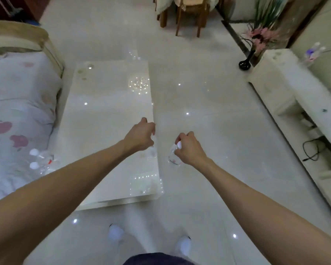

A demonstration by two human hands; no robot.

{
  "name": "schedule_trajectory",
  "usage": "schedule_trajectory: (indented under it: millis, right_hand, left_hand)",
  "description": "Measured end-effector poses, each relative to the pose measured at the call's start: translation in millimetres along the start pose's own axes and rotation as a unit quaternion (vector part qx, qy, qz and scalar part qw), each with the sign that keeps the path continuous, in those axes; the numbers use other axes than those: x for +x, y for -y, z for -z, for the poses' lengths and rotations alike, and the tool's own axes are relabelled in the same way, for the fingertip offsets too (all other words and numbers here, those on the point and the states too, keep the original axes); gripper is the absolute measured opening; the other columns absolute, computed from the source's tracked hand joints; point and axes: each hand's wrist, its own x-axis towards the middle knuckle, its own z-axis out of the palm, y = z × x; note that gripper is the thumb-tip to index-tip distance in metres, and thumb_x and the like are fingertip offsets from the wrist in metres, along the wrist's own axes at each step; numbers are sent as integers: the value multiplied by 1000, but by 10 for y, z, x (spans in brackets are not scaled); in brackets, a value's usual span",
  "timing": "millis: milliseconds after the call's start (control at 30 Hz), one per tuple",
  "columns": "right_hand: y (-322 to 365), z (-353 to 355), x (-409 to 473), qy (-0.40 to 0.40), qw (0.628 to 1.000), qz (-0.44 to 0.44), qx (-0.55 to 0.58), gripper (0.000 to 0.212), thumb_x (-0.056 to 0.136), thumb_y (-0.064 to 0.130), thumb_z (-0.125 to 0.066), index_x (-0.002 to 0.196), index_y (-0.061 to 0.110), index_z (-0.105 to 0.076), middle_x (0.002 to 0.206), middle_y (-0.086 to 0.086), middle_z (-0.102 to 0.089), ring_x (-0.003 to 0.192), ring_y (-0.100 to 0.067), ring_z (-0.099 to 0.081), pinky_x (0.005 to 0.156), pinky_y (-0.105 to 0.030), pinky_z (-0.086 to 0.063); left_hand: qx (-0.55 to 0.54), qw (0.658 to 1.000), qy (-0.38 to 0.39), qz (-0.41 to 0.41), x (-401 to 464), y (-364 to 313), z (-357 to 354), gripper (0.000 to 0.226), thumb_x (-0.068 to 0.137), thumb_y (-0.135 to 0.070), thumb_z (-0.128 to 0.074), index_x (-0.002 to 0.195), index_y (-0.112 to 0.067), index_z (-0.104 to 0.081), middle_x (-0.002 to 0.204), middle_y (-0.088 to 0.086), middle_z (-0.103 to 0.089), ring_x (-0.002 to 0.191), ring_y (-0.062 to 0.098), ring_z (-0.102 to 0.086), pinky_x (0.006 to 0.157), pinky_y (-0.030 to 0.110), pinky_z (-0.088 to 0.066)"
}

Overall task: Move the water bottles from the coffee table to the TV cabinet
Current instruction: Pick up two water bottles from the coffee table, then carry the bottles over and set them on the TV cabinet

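Observation:
My right hand is shut on the neck of a clear water bottle with a white cap, hanging over the floor just right of the coffee table. My left hand is over the table's right edge, fingers curled on the top of a faint, blurred clear bottle. Two more white-capped bottles lie at the table's left edge against the sofa. The white TV cabinet runs along the right wall, with two bottles standing on its far end.
A sofa with a flowered cover borders the table on the left. A black vase with pink flowers stands on the floor by the cabinet's far end. Wooden chairs are at the back. A black cable lies in the cabinet's lower shelf.

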Motion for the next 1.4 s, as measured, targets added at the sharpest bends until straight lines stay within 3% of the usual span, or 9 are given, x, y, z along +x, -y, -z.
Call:
schedule_trajectory:
  millis: [167,500,600,900,1200,1400]
  right_hand:
    - [-1053,892,-93,-34,997,-67,-2,25,85,16,-62,110,12,-58,122,-15,-46,98,-34,-60,81,-34,-49]
    - [-2678,2113,403,-111,971,-211,30,27,84,14,-61,110,13,-60,122,-14,-45,104,-35,-58,80,-28,-42]
    - [-3115,2447,726,-127,960,-245,48,26,83,16,-62,108,13,-60,122,-13,-46,104,-33,-57,84,-30,-44]
    - [-4146,3471,1779,-180,912,-352,110,23,78,18,-65,100,17,-62,116,-9,-49,93,-26,-57,72,-28,-41]
    - [-5241,4337,3289,-177,904,-369,123,25,78,20,-69,102,16,-63,120,-12,-50,102,-30,-59,83,-33,-48]
    - [-5877,5041,4437,-160,909,-357,145,20,79,18,-67,98,16,-60,120,-12,-52,103,-30,-59,80,-32,-48]
  left_hand:
    - [-36,998,-10,-50,448,-1228,-209,32,78,-12,-73,109,-11,-64,114,10,-51,96,29,-59,85,33,-51]
    - [2,982,18,-186,1868,-3057,-405,33,78,-16,-71,110,-14,-65,116,12,-52,102,33,-59,90,37,-48]
    - [17,974,40,-221,2525,-3528,-466,33,78,-15,-70,110,-13,-65,116,13,-52,103,33,-58,90,36,-47]
    - [49,950,83,-297,4378,-4789,-291,31,73,-14,-70,104,-16,-66,111,10,-53,101,32,-59,83,32,-46]
    - [89,931,102,-339,6233,-5878,-253,30,76,-16,-72,106,-14,-66,110,10,-53,98,31,-59,83,33,-46]
    - [107,926,121,-341,7533,-6613,-132,31,76,-18,-73,106,-13,-66,111,10,-54,100,30,-59,79,30,-44]
